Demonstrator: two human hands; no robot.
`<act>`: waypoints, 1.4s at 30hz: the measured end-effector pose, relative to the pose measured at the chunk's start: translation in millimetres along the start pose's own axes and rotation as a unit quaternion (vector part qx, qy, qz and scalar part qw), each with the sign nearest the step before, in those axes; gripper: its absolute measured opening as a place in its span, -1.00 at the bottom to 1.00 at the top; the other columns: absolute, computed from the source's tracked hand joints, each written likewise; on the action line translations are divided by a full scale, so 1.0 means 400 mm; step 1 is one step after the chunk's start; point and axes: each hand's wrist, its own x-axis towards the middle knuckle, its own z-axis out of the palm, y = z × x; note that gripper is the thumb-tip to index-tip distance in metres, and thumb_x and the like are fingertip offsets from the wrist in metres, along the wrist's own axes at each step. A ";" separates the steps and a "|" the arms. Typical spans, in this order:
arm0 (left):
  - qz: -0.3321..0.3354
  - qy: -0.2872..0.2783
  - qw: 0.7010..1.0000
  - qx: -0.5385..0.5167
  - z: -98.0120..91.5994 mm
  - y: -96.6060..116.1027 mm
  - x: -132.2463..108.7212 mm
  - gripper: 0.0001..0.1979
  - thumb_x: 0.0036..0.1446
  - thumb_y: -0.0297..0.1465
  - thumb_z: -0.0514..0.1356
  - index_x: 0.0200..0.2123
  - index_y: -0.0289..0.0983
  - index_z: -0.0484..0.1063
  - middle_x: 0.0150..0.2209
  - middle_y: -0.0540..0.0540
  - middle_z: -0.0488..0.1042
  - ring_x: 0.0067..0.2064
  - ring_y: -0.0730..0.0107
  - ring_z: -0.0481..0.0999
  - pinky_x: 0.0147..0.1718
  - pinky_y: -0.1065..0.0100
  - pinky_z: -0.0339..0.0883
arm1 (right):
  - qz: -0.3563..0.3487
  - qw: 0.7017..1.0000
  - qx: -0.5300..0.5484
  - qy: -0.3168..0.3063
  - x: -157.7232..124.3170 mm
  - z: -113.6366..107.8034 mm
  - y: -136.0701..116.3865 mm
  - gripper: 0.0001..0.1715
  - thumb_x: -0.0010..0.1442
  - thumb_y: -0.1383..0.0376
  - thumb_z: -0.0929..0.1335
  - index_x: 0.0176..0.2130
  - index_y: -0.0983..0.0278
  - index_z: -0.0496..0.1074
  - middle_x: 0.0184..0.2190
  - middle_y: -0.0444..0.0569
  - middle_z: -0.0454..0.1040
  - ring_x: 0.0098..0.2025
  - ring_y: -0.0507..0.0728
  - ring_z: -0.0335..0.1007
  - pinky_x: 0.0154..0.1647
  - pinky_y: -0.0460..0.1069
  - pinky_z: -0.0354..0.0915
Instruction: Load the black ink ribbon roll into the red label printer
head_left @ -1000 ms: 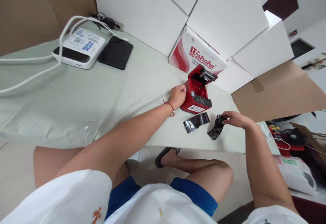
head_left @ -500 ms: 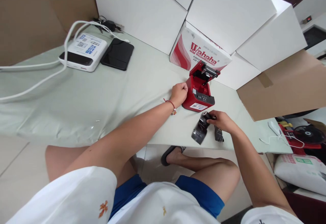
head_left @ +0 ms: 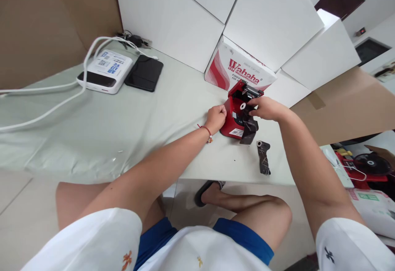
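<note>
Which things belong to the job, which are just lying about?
In use:
red boxy device, lid raised, by left hand
dark glossy roll with white core, in right hand
probably the second dark roll, lying loose

Lying about:
white rectangular labelled device
flat black rectangular slab
white cable
dark keys
white cardboard Wahaha carton

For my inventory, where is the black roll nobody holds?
In the head view's right half, the black roll lies on the table, below-right of the red machine.

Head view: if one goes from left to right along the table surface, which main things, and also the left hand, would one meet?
White device → black phone → left hand → red machine → loose black roll.
</note>
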 end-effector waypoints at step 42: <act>0.476 -0.037 0.843 0.247 0.001 0.058 -0.113 -0.78 0.20 -0.34 0.14 -0.23 -0.17 0.60 -0.09 -0.17 0.56 0.21 0.03 0.43 0.17 -0.03 0.25 | -0.006 0.958 0.142 0.248 0.041 0.073 0.056 -0.27 0.49 -0.06 0.05 0.04 0.31 0.56 -0.07 0.10 0.65 -0.01 0.22 0.53 0.04 0.01 0.32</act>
